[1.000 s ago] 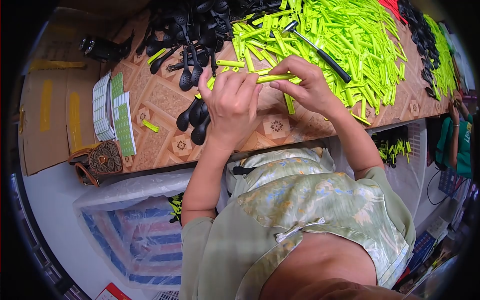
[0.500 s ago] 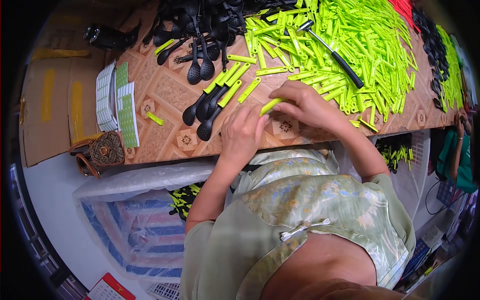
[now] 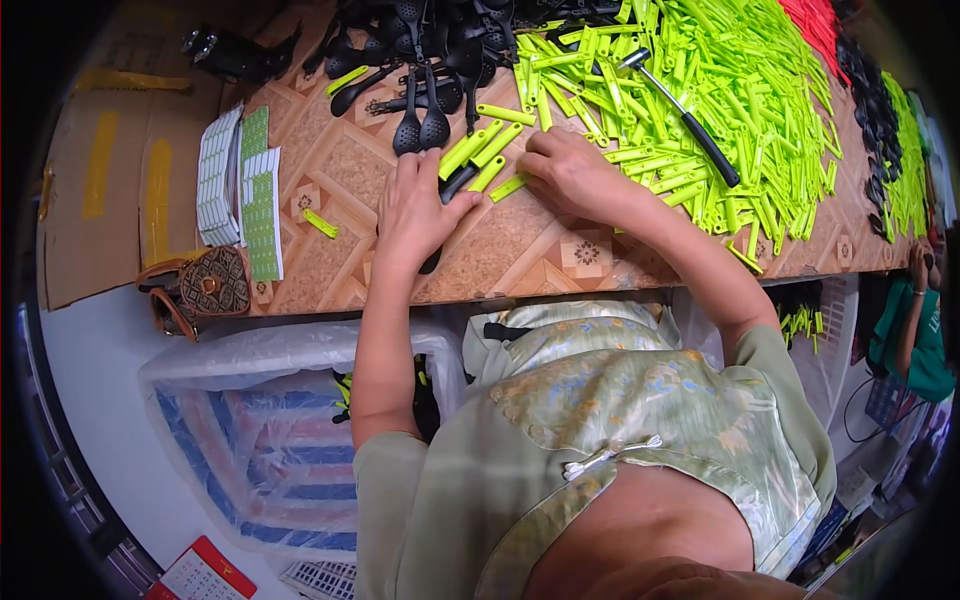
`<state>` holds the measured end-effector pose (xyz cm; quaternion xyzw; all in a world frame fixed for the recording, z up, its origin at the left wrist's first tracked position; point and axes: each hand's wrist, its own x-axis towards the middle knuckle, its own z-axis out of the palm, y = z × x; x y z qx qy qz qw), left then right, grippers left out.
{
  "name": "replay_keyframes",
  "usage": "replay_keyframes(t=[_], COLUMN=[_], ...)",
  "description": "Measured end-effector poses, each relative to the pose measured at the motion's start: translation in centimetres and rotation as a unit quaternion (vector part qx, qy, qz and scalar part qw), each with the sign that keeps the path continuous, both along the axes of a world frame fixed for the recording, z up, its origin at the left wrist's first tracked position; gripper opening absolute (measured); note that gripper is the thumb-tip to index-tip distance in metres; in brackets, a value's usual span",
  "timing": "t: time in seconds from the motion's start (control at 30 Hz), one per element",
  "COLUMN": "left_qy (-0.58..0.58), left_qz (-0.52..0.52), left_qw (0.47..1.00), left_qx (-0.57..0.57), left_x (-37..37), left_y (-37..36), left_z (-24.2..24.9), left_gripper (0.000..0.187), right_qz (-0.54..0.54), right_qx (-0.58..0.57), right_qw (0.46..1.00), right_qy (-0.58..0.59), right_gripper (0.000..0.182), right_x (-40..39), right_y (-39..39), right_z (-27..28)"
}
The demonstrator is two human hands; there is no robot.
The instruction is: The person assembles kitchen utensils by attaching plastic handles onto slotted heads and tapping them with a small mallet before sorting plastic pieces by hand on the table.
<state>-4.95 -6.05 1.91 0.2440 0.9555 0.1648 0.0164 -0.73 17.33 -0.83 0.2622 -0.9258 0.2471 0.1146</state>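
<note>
My left hand [image 3: 413,215] lies over a group of black spoons with lime-green handles [image 3: 487,172], its fingers stretched forward and its thumb apart. It hides most of the spoon heads; one dark head shows below the palm. Just to the right, my right hand [image 3: 575,172] is closed at the end of a lime-green handle [image 3: 508,187], fingers curled down at the tabletop. Another loose green handle [image 3: 505,114] lies beyond the group. Black slotted spoons [image 3: 434,128] are heaped past my left fingertips.
A big pile of green handles [image 3: 740,110] covers the right side, with a hammer [image 3: 690,125] on top. Label sheets [image 3: 262,205], a patterned bag [image 3: 210,288] and a cardboard box [image 3: 110,190] are at left. Another person's arm [image 3: 915,300] shows at far right.
My hands were together at the table's front edge around a green handle. They have moved apart and forward, the left onto the spoons, the right beside a handle near them.
</note>
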Motion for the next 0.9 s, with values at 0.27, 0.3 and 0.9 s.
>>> replay_keyframes(t=[0.27,0.3,0.9], left_qy=[-0.031,-0.019,-0.543], left_qz=[-0.032,-0.028,-0.024], left_qw=[0.997,0.998,0.735], left_qx=[-0.056,-0.052,0.406], left_x=[0.6,0.7,-3.7], left_y=[0.9,1.1,2.2], left_z=[1.7,1.5,3.0], left_gripper=[0.072,0.068,0.033], right_qz=[-0.072,-0.092,-0.164], right_qx=[0.006,0.001,-0.622], right_qw=[0.997,0.995,0.633], right_qy=[-0.031,-0.047,-0.431], right_gripper=[0.006,0.008,0.021], right_x=[1.0,0.9,0.1], right_y=[2.6,3.2,3.1], right_z=[1.2,1.4,3.4])
